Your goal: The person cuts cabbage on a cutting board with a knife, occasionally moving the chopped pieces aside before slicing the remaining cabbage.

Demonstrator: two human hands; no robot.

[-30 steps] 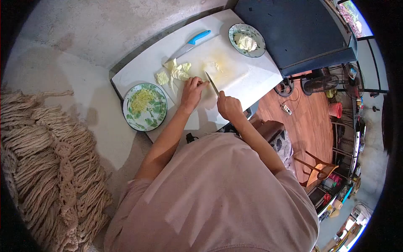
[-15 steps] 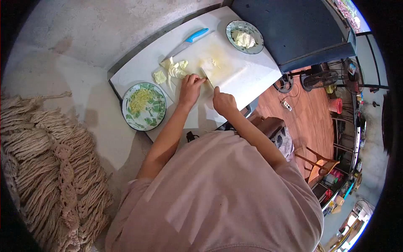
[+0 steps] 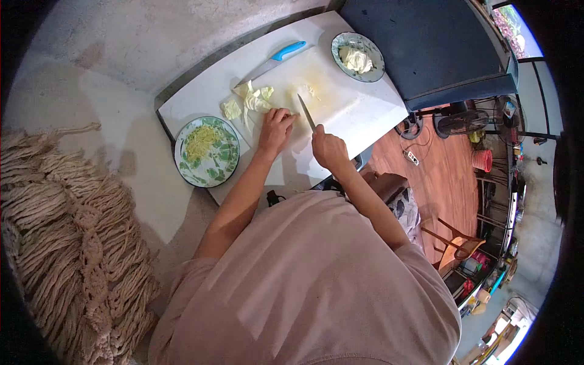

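Note:
My right hand (image 3: 329,149) is closed round the handle of a kitchen knife (image 3: 307,114), its blade tilted up and pointing away over the white cutting board (image 3: 334,103). Just left of the blade, my left hand (image 3: 276,132) has its fingers bent down on the board, pressing cabbage that is mostly hidden beneath them. Loose cabbage leaves (image 3: 253,100) lie past those fingers. To the left, a green-and-white plate (image 3: 224,167) holds fine cabbage shreds (image 3: 202,143). A patterned bowl (image 3: 377,56) at the far right carries a cabbage piece (image 3: 356,61).
A second knife with a blue handle (image 3: 288,50) lies along the board's far left edge. A dark cabinet (image 3: 426,48) borders the table on the right. A rope mop-like bundle (image 3: 79,243) hangs at left. A fan (image 3: 465,121) and wooden chair (image 3: 460,248) stand on the floor.
The knife has swung away from my left fingers, with its blade now angled and more visible. My right hand has shifted slightly right; my left hand stays nearly in place.

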